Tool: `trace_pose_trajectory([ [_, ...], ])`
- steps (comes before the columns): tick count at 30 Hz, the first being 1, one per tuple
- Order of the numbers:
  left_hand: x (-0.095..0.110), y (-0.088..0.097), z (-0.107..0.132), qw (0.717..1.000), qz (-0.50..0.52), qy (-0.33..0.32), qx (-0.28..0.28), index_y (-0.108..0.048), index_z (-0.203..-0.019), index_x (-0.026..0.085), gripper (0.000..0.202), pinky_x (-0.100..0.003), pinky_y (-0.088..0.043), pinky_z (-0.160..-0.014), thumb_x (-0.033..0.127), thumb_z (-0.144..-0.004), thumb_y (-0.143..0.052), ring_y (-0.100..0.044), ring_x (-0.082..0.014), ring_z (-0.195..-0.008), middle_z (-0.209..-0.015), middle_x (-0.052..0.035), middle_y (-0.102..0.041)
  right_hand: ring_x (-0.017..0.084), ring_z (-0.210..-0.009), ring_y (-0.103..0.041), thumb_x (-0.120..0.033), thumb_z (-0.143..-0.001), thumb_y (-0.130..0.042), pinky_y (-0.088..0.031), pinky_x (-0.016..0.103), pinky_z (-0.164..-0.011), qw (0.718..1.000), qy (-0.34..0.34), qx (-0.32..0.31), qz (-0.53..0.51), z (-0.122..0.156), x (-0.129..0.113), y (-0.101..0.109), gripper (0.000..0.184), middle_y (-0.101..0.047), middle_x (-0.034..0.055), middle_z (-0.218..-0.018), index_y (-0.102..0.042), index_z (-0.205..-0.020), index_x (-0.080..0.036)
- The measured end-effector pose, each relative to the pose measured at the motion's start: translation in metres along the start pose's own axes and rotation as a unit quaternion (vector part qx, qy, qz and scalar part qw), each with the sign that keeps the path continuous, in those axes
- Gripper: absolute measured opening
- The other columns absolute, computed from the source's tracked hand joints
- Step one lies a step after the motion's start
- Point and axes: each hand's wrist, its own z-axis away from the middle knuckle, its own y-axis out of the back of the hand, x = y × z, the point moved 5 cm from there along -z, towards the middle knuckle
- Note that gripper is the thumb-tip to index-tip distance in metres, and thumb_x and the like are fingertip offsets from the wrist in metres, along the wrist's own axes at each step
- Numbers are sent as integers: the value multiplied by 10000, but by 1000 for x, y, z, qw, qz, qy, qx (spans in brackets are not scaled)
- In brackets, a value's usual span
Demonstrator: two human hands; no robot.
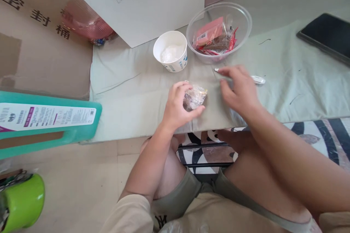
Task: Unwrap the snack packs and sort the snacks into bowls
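Observation:
My left hand (180, 107) is curled around a small bundle of crinkled clear plastic wrap (195, 97), thumb on the near side and fingers on the far side. The bundle rests on the cloth; what is inside cannot be made out. My right hand (239, 87) is over a slim white object (258, 80), whose rounded end sticks out to the right. A small white tip (216, 70) shows at my index finger; whether both belong to one thing is hidden. Thumb and index finger are apart. Beyond my left hand stands a white paper cup (171, 51) with clear plastic in it.
A clear plastic bowl (247, 32) holds several packets, pink and red. A black phone (328, 36) lies at the right. A white box (136, 0), a cardboard box (46, 58) and a teal container (93, 116) border the left side. A green bin (30, 200) is on the floor.

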Motion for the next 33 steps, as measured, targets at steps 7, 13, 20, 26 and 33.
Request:
trace_pose_trajectory([
  [7,-34,9,2,918,236,294,123,-580,-871,217,137,-299,-565,-747,288,-798,-671,-694,-172,-834,-897,-34,-693,322,-1082,-651,-283,-835,-555,-521,488,-951,978,132,-108,-122,15,-30,-27,458,-710,133,-1183,-609,-1283,-204],
  [13,-45,9,0,855,346,355,156,-479,-1044,273,469,-228,-485,-585,175,-666,-739,-648,-125,-718,-933,1,-681,252,-906,-644,-187,-810,-526,-521,393,-810,983,100,-108,-114,11,-25,-24,443,-673,94,-1005,-673,-1228,-201],
  [20,-53,13,-1,870,319,344,150,-504,-1008,276,471,-216,-446,-513,343,-682,-838,-582,-94,-609,-840,32,-622,244,-922,-628,-168,-805,-508,-505,410,-866,990,52,-53,-119,6,-22,-10,188,-659,73,-954,-668,-876,-238],
  [26,-40,3,-5,887,312,334,59,-506,-744,230,503,-224,-435,-435,591,-687,-853,-511,-91,-479,-609,57,-503,255,-948,-627,-161,-811,-493,-481,434,-941,973,158,-132,-99,6,-30,-17,433,-699,74,-977,-701,-1181,-251],
  [33,-41,1,-7,891,314,321,68,-524,-714,222,505,-214,-420,-400,655,-758,-781,-525,-92,-453,-593,39,-552,264,-1085,-598,-118,-813,-480,-445,450,-963,972,191,-112,-76,9,-28,-26,427,-673,100,-1162,-773,-1089,-261],
])
